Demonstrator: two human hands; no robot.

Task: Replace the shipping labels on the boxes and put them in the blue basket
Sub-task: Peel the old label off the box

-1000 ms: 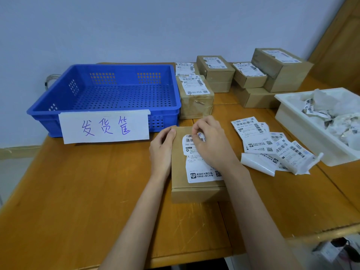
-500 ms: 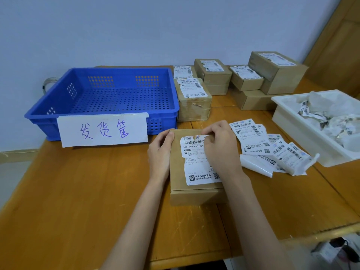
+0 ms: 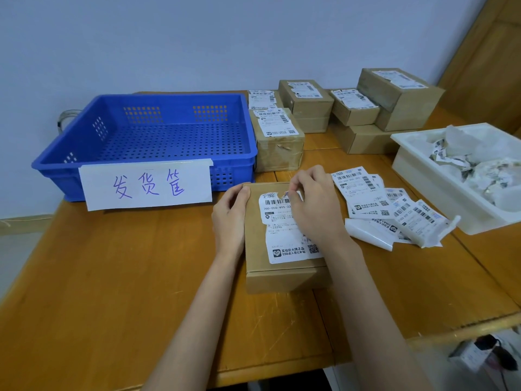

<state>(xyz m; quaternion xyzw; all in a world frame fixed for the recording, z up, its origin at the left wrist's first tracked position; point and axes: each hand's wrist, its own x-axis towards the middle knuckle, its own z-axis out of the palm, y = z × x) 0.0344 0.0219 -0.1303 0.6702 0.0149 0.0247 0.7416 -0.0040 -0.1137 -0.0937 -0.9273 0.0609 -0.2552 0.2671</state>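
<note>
A: Blue basket [image 3: 146, 136] at the far left of the table [image 3: 112, 277] holds no boxes, so nothing looks finished.

B: And the box in front?

A: The cardboard box [image 3: 282, 275] lies flat; the left hand [image 3: 229, 218] steadies its left edge, fingers curled on it. The right hand [image 3: 315, 210] pinches the old label [image 3: 284, 232] at its torn top edge. Peeling seems barely begun.

B: What's left?

A: Fresh labels [image 3: 363, 193] wait just right; more boxes [image 3: 304, 100] stand behind.
</note>
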